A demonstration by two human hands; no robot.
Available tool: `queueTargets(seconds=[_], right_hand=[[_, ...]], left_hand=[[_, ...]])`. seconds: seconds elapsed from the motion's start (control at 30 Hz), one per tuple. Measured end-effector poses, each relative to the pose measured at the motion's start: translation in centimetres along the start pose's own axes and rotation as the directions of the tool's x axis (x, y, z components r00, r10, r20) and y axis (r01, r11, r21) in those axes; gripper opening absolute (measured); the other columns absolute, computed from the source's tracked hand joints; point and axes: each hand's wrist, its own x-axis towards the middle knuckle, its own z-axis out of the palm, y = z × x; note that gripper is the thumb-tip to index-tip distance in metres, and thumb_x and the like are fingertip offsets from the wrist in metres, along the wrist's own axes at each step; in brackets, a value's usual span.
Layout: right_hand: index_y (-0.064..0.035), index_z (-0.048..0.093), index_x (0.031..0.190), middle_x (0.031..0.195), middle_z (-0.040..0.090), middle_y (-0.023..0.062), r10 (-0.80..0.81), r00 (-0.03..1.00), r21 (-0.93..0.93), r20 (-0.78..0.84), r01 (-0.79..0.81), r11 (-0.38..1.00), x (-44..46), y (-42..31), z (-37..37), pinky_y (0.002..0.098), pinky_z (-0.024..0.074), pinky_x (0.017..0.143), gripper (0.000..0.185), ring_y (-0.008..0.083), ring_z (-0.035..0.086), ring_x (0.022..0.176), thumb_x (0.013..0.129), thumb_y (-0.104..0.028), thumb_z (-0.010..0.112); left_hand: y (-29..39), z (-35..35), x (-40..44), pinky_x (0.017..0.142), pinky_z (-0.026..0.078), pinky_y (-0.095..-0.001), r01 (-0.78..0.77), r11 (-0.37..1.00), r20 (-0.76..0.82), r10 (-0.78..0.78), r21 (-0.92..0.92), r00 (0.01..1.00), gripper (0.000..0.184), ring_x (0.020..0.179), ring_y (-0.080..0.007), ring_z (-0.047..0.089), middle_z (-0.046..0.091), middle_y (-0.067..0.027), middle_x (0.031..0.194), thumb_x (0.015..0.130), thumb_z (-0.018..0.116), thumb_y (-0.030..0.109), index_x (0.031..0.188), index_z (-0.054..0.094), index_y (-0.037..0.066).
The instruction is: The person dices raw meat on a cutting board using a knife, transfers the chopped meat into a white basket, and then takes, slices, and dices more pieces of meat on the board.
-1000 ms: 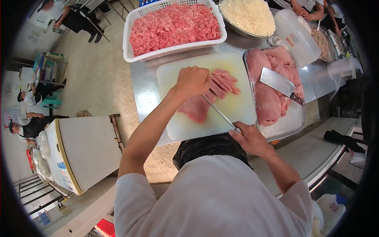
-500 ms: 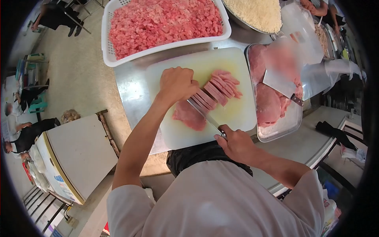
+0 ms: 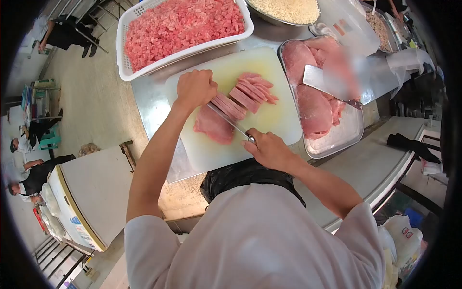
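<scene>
My right hand [image 3: 269, 149] is closed around the handle of a knife [image 3: 230, 120], whose blade slants across a piece of raw meat [image 3: 215, 126]. Near the blade's far end, my left hand [image 3: 196, 89] is curled with knuckles up; its fingertips are hidden, so I cannot tell whether it grips the blade or the meat. Cut slices [image 3: 230, 107] lean together along the far side of the blade. More strips [image 3: 254, 90] lie fanned out beyond them. All of this meat rests on a white cutting board [image 3: 202, 156].
Diced meat [image 3: 183, 31] fills a white basket [image 3: 185, 59] beyond the board. A bowl of pale grains [image 3: 286, 10] stands beside it. At right, a metal tray [image 3: 337, 147] holds large meat pieces [image 3: 313, 111], with a cleaver [image 3: 315, 79] across them. Other people appear at far left.
The whole view has shifted, so board and hands sit farther left and higher. My right hand and the knife handle have moved slightly forward over the board. My left hand stays by the meat.
</scene>
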Motion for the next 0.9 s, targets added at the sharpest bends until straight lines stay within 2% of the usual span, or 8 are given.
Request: queueTargets(seconds=[0.13, 0.23, 0.33, 0.43, 0.53, 0.63, 0.73, 0.9], right_hand=[[0.0045, 0.057, 0.12, 0.084, 0.07, 0.0313, 0.062, 0.995, -0.028, 0.08, -0.06, 0.998, -0.9, -1.0, -1.0, 0.0596, 0.0539, 0.076, 0.043, 0.0533, 0.068, 0.083, 0.105, -0.036, 0.059], [0.0047, 0.058, 0.119, 0.082, 0.069, 0.031, -0.021, 1.0, -0.01, 0.008, 0.021, 1.0, 0.8, 0.9, 1.2, 0.06, 0.0537, 0.076, 0.045, 0.0524, 0.069, 0.082, 0.106, -0.038, 0.059], [0.0032, 0.059, 0.118, 0.083, 0.07, 0.03, 0.0, 1.0, -0.031, -0.007, 0.0, 1.0, 2.3, -0.3, 1.1, 0.0601, 0.0536, 0.076, 0.043, 0.0524, 0.069, 0.082, 0.106, -0.038, 0.059], [0.0027, 0.06, 0.119, 0.083, 0.07, 0.029, -0.046, 0.997, 0.023, -0.063, 0.047, 0.999, 2.8, -0.1, 1.1, 0.0597, 0.0531, 0.076, 0.041, 0.0526, 0.068, 0.084, 0.106, -0.037, 0.059], [0.0032, 0.062, 0.122, 0.086, 0.071, 0.0291, -0.01, 0.998, 0.117, 0.055, 0.004, 0.993, 0.2, -2.3, -2.1, 0.0582, 0.0528, 0.078, 0.042, 0.0525, 0.068, 0.087, 0.106, -0.036, 0.059], [0.0052, 0.063, 0.122, 0.087, 0.07, 0.0305, 0.083, 0.994, 0.157, 0.069, -0.093, 0.983, -3.1, -3.8, -3.6, 0.0566, 0.0527, 0.081, 0.044, 0.0522, 0.068, 0.089, 0.106, -0.035, 0.059], [0.0062, 0.062, 0.123, 0.092, 0.072, 0.0305, 0.029, 0.999, 0.153, 0.013, -0.031, 0.988, -3.4, -2.5, -2.1, 0.0564, 0.0527, 0.083, 0.044, 0.0532, 0.068, 0.091, 0.106, -0.034, 0.058], [0.0073, 0.062, 0.122, 0.095, 0.072, 0.0319, 0.165, 0.971, 0.148, 0.176, -0.192, 0.97, -1.8, -6.4, -5.8, 0.0571, 0.0527, 0.085, 0.046, 0.0538, 0.068, 0.093, 0.107, -0.036, 0.057]], left_hand=[[0.7, 0.7, -0.7, 0.075, 0.056, -0.0539, 0.02, 0.999, -0.047, -0.022, -0.041, 0.999, 0.017, 0.077, -0.0423, 0.071, 0.073, -0.0201, 0.077, 0.08, 0.066, 0.024, 0.082, 0.075, 0.009], [0.3, 1.0, -0.4, 0.074, 0.056, -0.0534, 0.017, 0.999, -0.072, -0.014, 0.042, 0.997, 0.017, 0.077, -0.0418, 0.072, 0.073, -0.0197, 0.078, 0.08, 0.067, 0.024, 0.083, 0.076, 0.009], [-1.4, 0.1, 1.0, 0.074, 0.056, -0.0521, 0.014, 0.994, -0.046, -0.009, 0.11, 0.999, 0.018, 0.08, -0.041, 0.072, 0.073, -0.0195, 0.08, 0.079, 0.068, 0.025, 0.083, 0.077, 0.009], [-2.0, -0.5, 1.6, 0.076, 0.057, -0.0522, 0.011, 0.996, -0.025, -0.009, 0.084, 1.0, 0.02, 0.082, -0.0406, 0.072, 0.073, -0.0196, 0.081, 0.081, 0.068, 0.027, 0.081, 0.076, 0.009], [-1.0, -1.9, 1.0, 0.077, 0.057, -0.0517, -0.038, 0.998, 0.027, 0.037, 0.046, 0.999, 0.023, 0.083, -0.0405, 0.073, 0.074, -0.019, 0.082, 0.084, 0.068, 0.029, 0.081, 0.076, 0.008], [2.6, -4.5, -0.9, 0.077, 0.056, -0.0513, -0.075, 0.994, 0.063, 0.07, 0.081, 0.996, 0.026, 0.083, -0.0403, 0.072, 0.074, -0.0188, 0.081, 0.086, 0.067, 0.03, 0.079, 0.076, 0.007], [3.1, -3.3, -1.8, 0.076, 0.056, -0.0513, -0.061, 0.993, 0.057, 0.056, 0.102, 0.997, 0.028, 0.083, -0.0401, 0.072, 0.074, -0.0185, 0.081, 0.086, 0.067, 0.031, 0.077, 0.075, 0.007], [1.1, -2.7, 0.2, 0.078, 0.055, -0.0513, 0.001, 1.0, 0.177, 0.004, -0.03, 0.984, 0.026, 0.082, -0.0393, 0.071, 0.074, -0.018, 0.079, 0.082, 0.066, 0.03, 0.077, 0.076, 0.007]])
